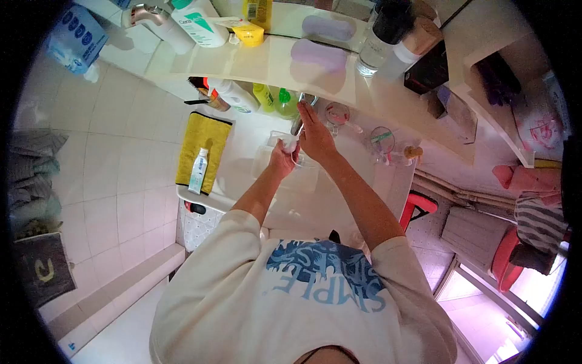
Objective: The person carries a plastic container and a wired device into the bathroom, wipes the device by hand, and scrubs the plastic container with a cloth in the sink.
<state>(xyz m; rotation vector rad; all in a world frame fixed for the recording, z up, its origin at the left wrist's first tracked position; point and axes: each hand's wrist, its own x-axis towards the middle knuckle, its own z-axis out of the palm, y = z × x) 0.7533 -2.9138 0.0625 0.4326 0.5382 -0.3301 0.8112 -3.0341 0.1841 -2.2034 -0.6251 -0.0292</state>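
Note:
Over the white washbasin (242, 130), my left hand (282, 161) is closed around a small whitish, see-through item (288, 143), whose kind I cannot make out. My right hand (316, 138) reaches further up, its fingers stretched out along the metal tap (308, 97) and touching or just above its handle. The palm hides most of the tap's body. Below and left of the hands, a clear plastic container (262, 159) sits in the basin.
A yellow cloth (209, 136) with a white tube (198, 171) lies on the basin's left side. Bottles, including a green one (285, 103), line the back. Clear cups (382, 139) stand at right. Above, a shelf (273, 64) carries bottles and a lilac case (318, 56).

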